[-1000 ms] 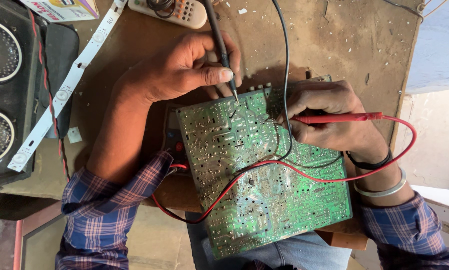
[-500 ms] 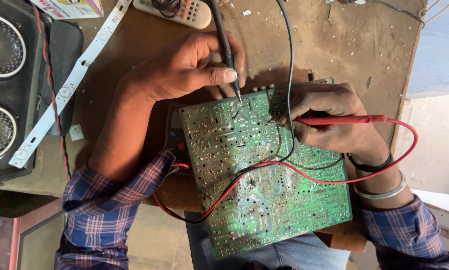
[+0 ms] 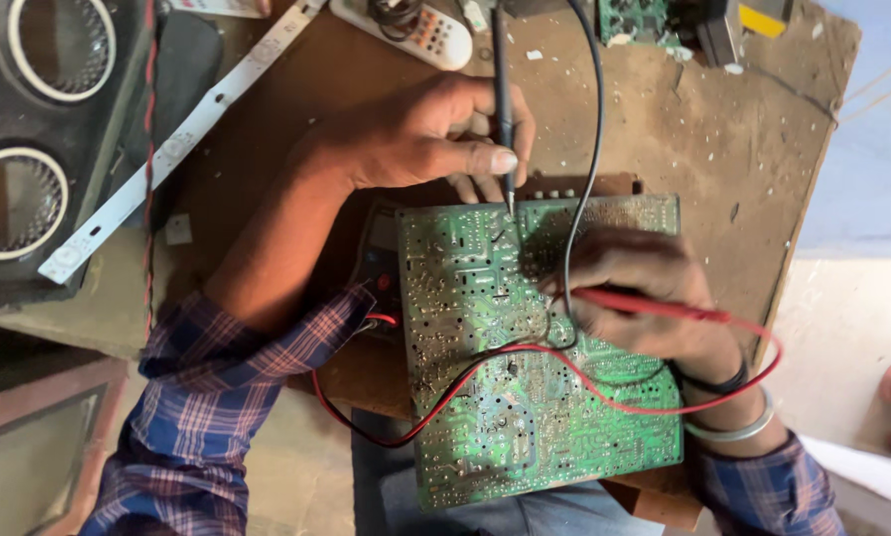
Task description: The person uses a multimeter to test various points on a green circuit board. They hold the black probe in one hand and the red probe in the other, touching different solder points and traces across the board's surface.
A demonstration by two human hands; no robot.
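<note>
A green circuit board lies solder side up at the near edge of a worn wooden table. My left hand holds a black test probe upright, its tip touching the board's far edge. My right hand, blurred, grips a red test probe lying across the board's right half, tip pointing left. A red lead and a black lead loop over the board.
A black speaker box with two round cones stands at the left. A white strip lies diagonally beside it. A white remote and a small green board sit at the table's far edge.
The black probe tip has stayed at the board's far edge while my left hand shifted slightly. My right hand with the red probe moved a little and is now blurred.
</note>
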